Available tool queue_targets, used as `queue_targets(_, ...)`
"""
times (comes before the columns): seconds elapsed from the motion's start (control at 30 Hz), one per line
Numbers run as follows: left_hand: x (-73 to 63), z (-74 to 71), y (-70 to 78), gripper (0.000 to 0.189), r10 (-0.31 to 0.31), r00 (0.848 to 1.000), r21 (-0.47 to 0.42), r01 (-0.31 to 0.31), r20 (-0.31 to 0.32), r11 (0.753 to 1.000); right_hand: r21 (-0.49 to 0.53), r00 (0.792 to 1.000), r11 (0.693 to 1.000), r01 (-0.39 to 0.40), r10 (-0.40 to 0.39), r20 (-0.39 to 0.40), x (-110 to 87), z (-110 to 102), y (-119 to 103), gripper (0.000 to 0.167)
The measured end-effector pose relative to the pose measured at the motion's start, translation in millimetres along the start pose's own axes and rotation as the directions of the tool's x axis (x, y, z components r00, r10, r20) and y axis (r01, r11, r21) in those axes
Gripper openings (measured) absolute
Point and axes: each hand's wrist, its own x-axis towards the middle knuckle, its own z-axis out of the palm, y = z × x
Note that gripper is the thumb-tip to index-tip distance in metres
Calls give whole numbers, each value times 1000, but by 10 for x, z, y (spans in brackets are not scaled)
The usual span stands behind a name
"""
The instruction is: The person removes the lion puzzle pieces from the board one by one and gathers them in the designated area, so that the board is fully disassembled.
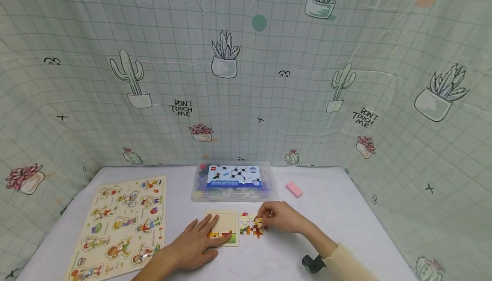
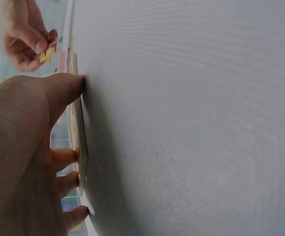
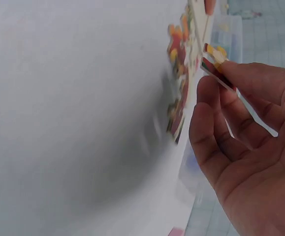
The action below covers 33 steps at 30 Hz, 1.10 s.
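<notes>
My left hand [image 1: 195,244] lies with fingers spread over a wooden puzzle tray [image 1: 235,218], its thumb and fingertips at the tray's edge in the left wrist view. Along the bottom of the tray, a strip of fitted picture pieces [image 1: 232,238] shows, partly hidden by the fingers. My right hand [image 1: 283,216] pinches a yellow and red jigsaw piece [image 3: 217,58] between thumb and fingers, raised off the table. Below it, just right of the tray, loose jigsaw pieces [image 1: 246,229] lie bunched together.
A clear plastic case [image 1: 234,193] with a molecule-model label stands behind the tray. A pink eraser-like block [image 1: 294,189] lies at the back right. On the left is a large picture board [image 1: 127,208]. A small black object [image 1: 312,264] sits near the right forearm.
</notes>
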Motion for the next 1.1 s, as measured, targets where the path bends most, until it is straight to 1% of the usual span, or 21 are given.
queue_targets(0.23,-15,7,-2,48,9,1000,-6,-9,-5,1000,67,996,995,-70,67,52,-119,-51,165,14)
queue_targets(0.33,-15,6,-2,48,7,1000,-8,-7,-4,1000,82,995,993,-81,76,62,-133,-42,200,13)
queue_targets(0.47,-13,4,2,48,1,1000,-10,-1,4,1000,88,996,993,-78,73,57,-133,-22,220,13)
queue_targets(0.53,-11,7,2,48,-1,1000,-13,1,7,1000,72,996,995,-74,70,47,-135,-12,218,13)
queue_targets(0.77,-6,14,-5,48,1,1000,-13,0,5,1000,-37,998,998,-57,57,3,-147,4,156,9)
queue_targets(0.97,-4,21,-10,48,-2,1000,0,2,2,1000,-84,999,995,-48,47,-13,-133,19,167,9)
queue_targets(1.1,-3,20,-10,49,-5,1000,2,5,5,1000,-91,999,995,-49,48,-13,-121,30,188,8)
